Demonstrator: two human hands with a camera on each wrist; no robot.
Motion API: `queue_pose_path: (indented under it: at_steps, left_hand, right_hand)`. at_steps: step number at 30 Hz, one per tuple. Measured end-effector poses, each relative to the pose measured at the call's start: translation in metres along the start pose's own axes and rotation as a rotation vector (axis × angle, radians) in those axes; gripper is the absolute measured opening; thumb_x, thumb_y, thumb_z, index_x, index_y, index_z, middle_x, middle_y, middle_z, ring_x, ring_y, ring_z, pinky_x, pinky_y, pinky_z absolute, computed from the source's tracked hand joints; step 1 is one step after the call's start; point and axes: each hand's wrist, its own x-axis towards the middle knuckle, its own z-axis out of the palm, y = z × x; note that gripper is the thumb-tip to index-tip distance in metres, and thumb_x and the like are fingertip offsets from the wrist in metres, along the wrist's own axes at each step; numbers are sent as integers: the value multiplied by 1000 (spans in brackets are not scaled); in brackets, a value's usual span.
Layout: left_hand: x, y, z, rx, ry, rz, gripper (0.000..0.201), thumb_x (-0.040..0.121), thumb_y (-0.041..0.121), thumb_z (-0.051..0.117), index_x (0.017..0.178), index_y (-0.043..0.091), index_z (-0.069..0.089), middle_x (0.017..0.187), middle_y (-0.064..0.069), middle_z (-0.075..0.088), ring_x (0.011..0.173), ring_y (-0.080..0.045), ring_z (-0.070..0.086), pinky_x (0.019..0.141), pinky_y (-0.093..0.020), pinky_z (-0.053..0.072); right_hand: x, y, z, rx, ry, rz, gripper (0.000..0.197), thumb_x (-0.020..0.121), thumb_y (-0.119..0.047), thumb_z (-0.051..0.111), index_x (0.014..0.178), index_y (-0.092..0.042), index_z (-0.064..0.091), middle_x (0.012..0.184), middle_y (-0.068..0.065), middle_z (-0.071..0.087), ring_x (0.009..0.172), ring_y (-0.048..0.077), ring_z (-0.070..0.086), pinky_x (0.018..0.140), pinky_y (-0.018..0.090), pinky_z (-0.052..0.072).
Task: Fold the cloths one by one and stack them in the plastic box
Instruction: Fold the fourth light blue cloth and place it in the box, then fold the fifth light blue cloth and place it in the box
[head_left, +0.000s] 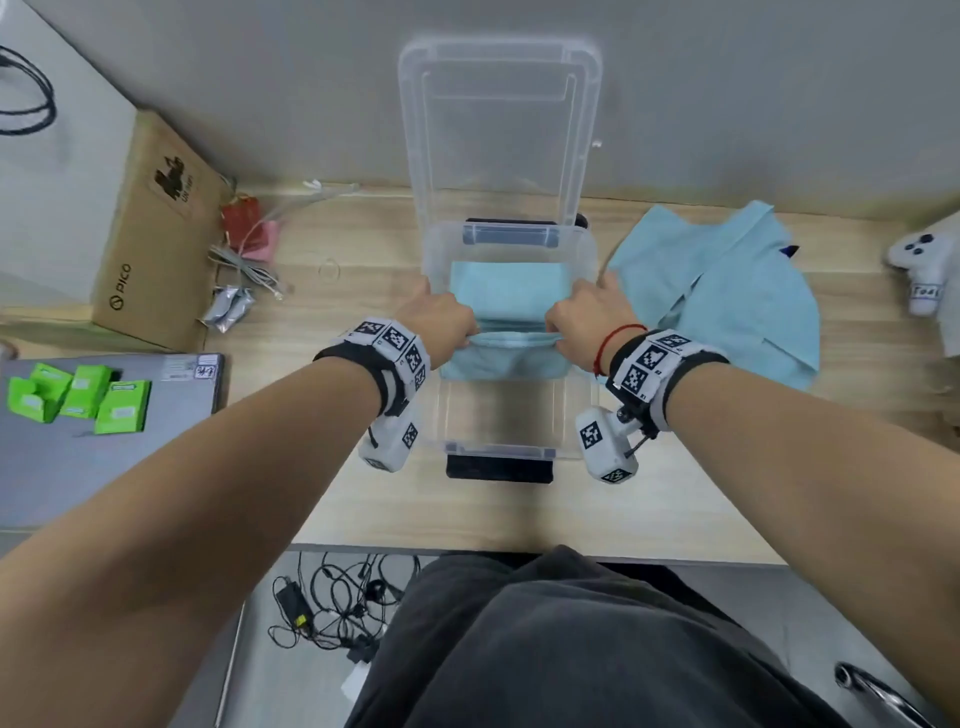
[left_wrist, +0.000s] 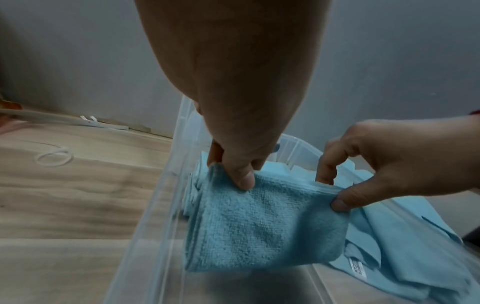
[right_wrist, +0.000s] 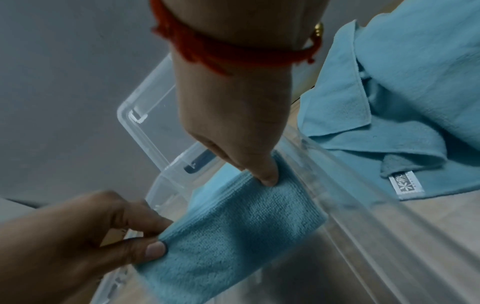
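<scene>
A folded light-blue cloth (head_left: 506, 358) (left_wrist: 262, 228) (right_wrist: 233, 234) hangs inside the clear plastic box (head_left: 434, 249) (left_wrist: 145, 230) (right_wrist: 345, 207), held by its top edge. My left hand (head_left: 441, 322) (left_wrist: 233, 168) (right_wrist: 124, 242) pinches its left corner, thumb in front. My right hand (head_left: 582, 319) (right_wrist: 249, 164) (left_wrist: 345, 191) pinches the right corner. Another folded blue cloth (head_left: 511, 291) lies in the far half of the box. The near half of the box floor is bare.
Loose unfolded blue cloths (head_left: 727, 291) (right_wrist: 389, 102) lie in a heap right of the box. The box lid (head_left: 498, 104) leans against the wall behind. A cardboard box (head_left: 156, 228), cables (head_left: 249, 270) and green packs (head_left: 78, 397) sit to the left, a white controller (head_left: 922, 270) far right.
</scene>
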Motion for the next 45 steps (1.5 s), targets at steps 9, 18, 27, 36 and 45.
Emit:
queue_pose_path:
  at_steps: [9,18,27,36,45]
  left_hand:
    - [20,3,13,112,-57,71,37,87,5,57,58,19,39,69,3,55,64,-22,50,87,-38,26]
    - [31,-25,16,-254,202,-20,38,86,-6,54,113,17,67,111,-10,61,104,-32,56,81,-36,46]
    - [28,-56,12,-627,427,-345,31,92,23,59,118,12,45,116,-11,53,96,-31,55,76,-33,37]
    - [29,-57,14,-658,424,-332,29,95,23,56,121,14,49,122,-6,53,105,-26,53,80,-28,32]
    - [30,-58,12,-673,389,-352,28,94,23,59,120,15,50,118,-4,54,101,-23,53,80,-28,34]
  right_hand:
    - [17,-19,12,-99,-146,-51,10,84,-20,60,76,-26,58,68,-4,56,83,21,56,93,42,30]
    - [24,-16,6,80,-25,-16,12,86,-8,57,92,-16,63,91,5,65,89,28,58,73,34,38]
    - [21,-53,24,235,-337,-383,41,98,-32,48,139,-34,48,147,-3,31,121,26,45,87,40,47]
    - [33,-80,45,157,-365,-368,60,94,-33,55,144,-48,26,139,2,16,121,28,30,78,41,51]
    - [35,-60,24,279,-367,-401,54,97,-35,47,148,-38,31,143,3,34,124,29,39,94,43,43]
